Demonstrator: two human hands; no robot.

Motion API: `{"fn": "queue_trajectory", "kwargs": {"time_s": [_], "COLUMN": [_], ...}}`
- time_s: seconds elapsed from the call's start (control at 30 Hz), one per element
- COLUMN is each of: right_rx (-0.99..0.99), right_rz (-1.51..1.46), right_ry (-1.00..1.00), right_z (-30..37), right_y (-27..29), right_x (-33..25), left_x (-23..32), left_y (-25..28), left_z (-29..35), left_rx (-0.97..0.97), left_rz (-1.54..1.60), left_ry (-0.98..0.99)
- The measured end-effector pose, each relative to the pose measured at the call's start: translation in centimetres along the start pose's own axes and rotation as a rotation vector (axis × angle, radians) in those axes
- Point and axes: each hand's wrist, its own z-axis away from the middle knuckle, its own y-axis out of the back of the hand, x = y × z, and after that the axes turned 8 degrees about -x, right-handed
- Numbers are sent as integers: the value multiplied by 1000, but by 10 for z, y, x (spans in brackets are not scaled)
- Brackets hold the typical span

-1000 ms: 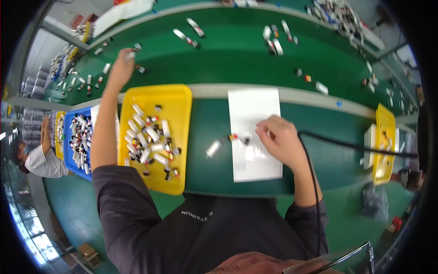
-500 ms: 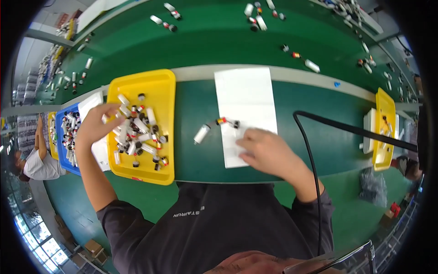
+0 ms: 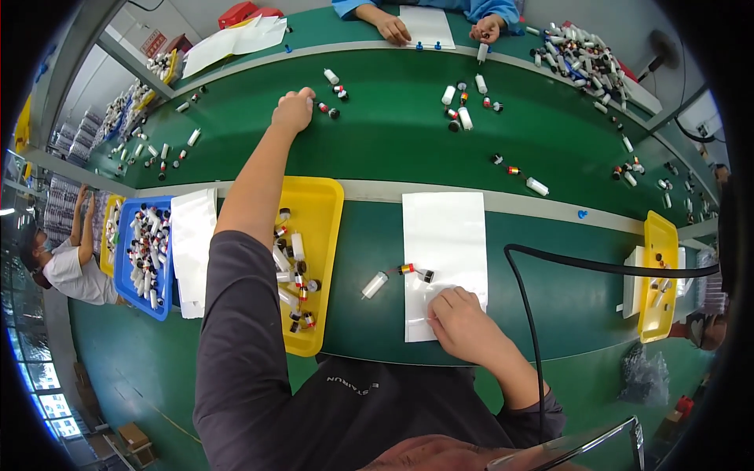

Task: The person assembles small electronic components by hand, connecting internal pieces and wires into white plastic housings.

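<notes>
Beyond the yellow tray [image 3: 326, 206], the left hand [image 3: 293, 110] is clenched by small vials [image 3: 328, 109]; its hold cannot be told. The right hand [image 3: 461, 323] is pressed loosely curled on the white sheet [image 3: 444, 235], nothing grasped.

Under your right hand [image 3: 463, 326] lies a flat, white, rectangular plastic pouch [image 3: 444, 251] on the green table [image 3: 369, 149], its long side running away from you. A similar white pouch [image 3: 192, 250] sits between the blue tray [image 3: 126, 259] and the yellow tray [image 3: 326, 235], to your left. Far left on the wall hangs a small red and white sign [image 3: 155, 42]. At the far edge, another person's hands rest on a white sheet [image 3: 426, 27]; more white sheets [image 3: 234, 43] are piled to its left.
</notes>
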Motion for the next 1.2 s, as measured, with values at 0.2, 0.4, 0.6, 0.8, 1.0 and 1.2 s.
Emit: {"fn": "queue_trajectory", "kwargs": {"time_s": [0.2, 0.4, 0.6, 0.8, 1.0, 1.2], "right_rx": [-55, -197, 34, 150, 195, 333], "right_rz": [-276, -583, -136, 37, 142, 123], "right_ry": [-17, -130, -3, -4, -93, -159], "right_z": [17, 10, 7, 14, 27, 35], "right_y": [27, 47, 8, -7, -13, -18], "right_x": [9, 23, 17, 17, 12, 16], "left_x": [38, 151, 245, 256, 267, 269], "left_y": [36, 42, 15, -29, -27, -15], "left_z": [75, 189, 276, 283, 295, 295], "left_rx": [145, -76, -682, -792, -844, -862], "left_rz": [635, 1870, 1884, 1817, 1619, 1610], "left_ry": [-185, -259, -178, 38, -33, 31]}}
